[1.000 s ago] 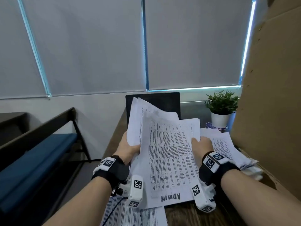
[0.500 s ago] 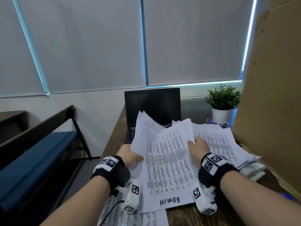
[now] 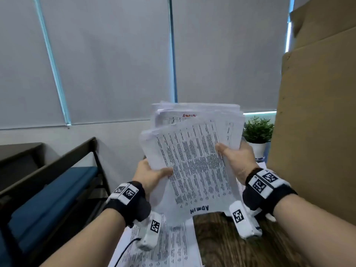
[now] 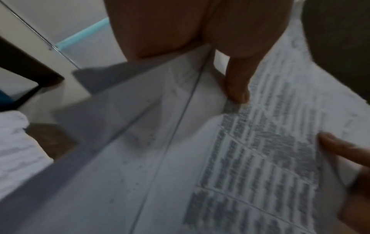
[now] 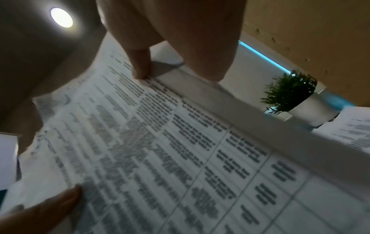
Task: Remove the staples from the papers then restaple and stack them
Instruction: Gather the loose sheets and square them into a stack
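**Head view: the whole sheaf is up off the desk again**

Head view shows my left hand (image 3: 149, 175) and right hand (image 3: 236, 160) clamped on opposite side edges of the thick bundle of white printed papers (image 3: 192, 160), thumbs on the front sheet and fingers behind. Half a second ago the bundle lay low over the desk, in front of the laptop; now I hold it upright at chest height, hiding the laptop. The sheets are uneven: the front page, with "ADMIN" handwritten at its bottom edge, sits skewed against those behind, and several top edges stick up at different heights. I take this as jogging the pile square before stacking, so the stapling work is probably behind me, though I see no staple or stapler to confirm it.

From my left wrist, my thumb (image 4: 238, 88) presses the printed face just inside the edge. From my right wrist, the pinch looks the same.

Below the bundle, more white printed sheets (image 3: 169, 245) lie on the dark wooden desk (image 3: 221, 241), so tapping down there means landing on paper. To my right a tall brown cardboard panel (image 3: 317, 132) stands near, with a small green potted plant (image 3: 258, 132) just beyond my right hand; that side is tight. To my left the desk ends, past it a blue-cushioned bench (image 3: 52, 191). Open room is upward and toward me.
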`<act>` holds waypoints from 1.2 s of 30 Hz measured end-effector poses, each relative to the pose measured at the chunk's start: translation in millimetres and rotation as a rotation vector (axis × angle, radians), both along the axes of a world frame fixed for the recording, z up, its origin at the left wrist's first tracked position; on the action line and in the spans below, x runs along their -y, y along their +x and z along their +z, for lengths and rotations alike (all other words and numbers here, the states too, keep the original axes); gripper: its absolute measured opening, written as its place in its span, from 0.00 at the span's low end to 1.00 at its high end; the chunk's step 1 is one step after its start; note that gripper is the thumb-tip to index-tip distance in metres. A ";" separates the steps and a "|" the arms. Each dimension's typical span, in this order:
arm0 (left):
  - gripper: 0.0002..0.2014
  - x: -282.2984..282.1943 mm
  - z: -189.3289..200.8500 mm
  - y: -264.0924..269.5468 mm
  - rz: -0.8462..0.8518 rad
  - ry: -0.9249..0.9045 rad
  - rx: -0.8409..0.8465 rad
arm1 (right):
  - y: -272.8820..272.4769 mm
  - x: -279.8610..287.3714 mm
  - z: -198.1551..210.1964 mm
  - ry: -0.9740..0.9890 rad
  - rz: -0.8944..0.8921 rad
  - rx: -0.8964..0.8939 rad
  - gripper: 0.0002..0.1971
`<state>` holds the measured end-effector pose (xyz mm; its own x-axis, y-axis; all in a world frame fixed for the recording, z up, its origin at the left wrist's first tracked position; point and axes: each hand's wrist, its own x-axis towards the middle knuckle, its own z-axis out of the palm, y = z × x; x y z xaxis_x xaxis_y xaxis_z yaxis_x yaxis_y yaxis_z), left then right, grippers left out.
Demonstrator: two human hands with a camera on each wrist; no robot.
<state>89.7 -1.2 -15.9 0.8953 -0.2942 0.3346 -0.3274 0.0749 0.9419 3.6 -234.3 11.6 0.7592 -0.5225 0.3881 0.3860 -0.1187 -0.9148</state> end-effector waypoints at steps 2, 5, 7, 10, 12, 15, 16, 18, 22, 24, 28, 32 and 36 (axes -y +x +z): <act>0.12 2.0 -1.5 -12.4 0.005 0.011 0.075 | -15.6 -8.5 4.5 -0.006 -0.004 0.059 0.10; 0.18 4.6 -5.7 -33.1 -0.007 0.083 0.146 | -36.2 -13.1 -4.7 -0.071 -0.004 0.058 0.10; 0.25 5.1 -4.8 -43.2 0.017 0.088 0.146 | -47.6 -12.6 -12.8 -0.111 -0.001 0.028 0.14; 0.31 8.0 1.9 -52.8 0.057 0.024 0.129 | -64.1 -13.7 -15.1 -0.153 0.001 0.038 0.21; 0.30 14.0 7.2 -59.8 0.070 0.023 0.148 | -73.3 -16.1 -10.7 -0.191 0.001 0.066 0.24; 0.30 23.0 21.4 -76.6 0.211 0.054 0.234 | -83.2 -21.3 -1.2 -0.280 0.028 0.123 0.29; 0.34 25.0 26.0 -80.5 0.274 0.082 0.292 | -85.9 -22.0 2.1 -0.297 0.012 0.131 0.34; 0.40 27.1 31.2 -78.9 0.353 0.091 0.434 | -88.3 -19.5 10.5 -0.368 -0.092 0.100 0.43; 0.33 26.2 46.5 -74.5 0.365 0.198 0.688 | -89.3 -14.0 23.0 -0.771 -0.327 0.000 0.26; 0.24 25.6 53.2 -72.5 0.352 0.269 0.800 | -91.4 -9.9 25.2 -0.757 -0.374 0.066 0.16; 0.16 23.4 57.8 -66.9 0.326 0.272 0.777 | -95.2 -4.2 23.4 -0.764 -0.342 0.099 0.19; 0.06 24.5 55.9 -63.7 0.209 0.222 0.828 | -95.6 -3.9 22.4 -0.804 -0.340 0.137 0.18; 0.08 21.5 57.1 -58.0 0.287 0.230 0.676 | -95.3 2.7 26.3 -0.577 -0.280 0.107 0.13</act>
